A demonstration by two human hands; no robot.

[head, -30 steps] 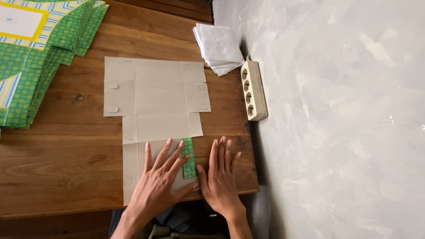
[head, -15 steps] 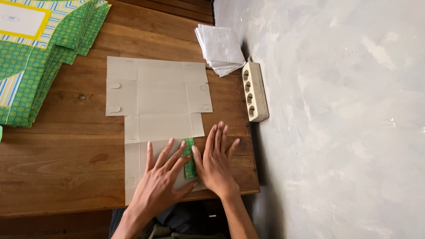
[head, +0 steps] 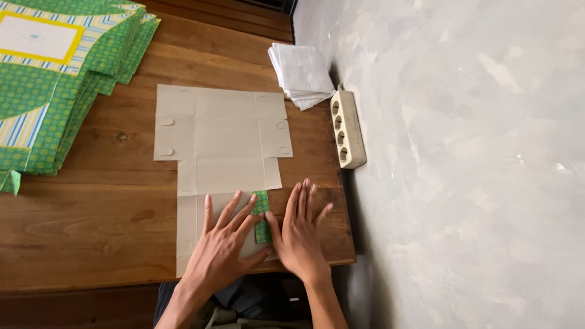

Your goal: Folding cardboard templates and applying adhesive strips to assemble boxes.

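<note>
On the cardboard sheet [head: 222, 146], near edge | your left hand [head: 222, 247] lies flat, fingers spread | your right hand [head: 298, 234] flat beside, pressing folded green flap [head: 262, 216] | power strip [head: 347, 128] right of sheet

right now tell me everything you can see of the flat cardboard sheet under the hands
The flat cardboard sheet is a die-cut box blank, plain grey-beige side up, lying on the wooden table. Crease lines split it into panels, with small rounded tabs on its side flaps. One flap near the table's front edge is folded over, showing a green patterned face. The left hand presses flat on the sheet; the right hand lies beside the folded flap.
</note>
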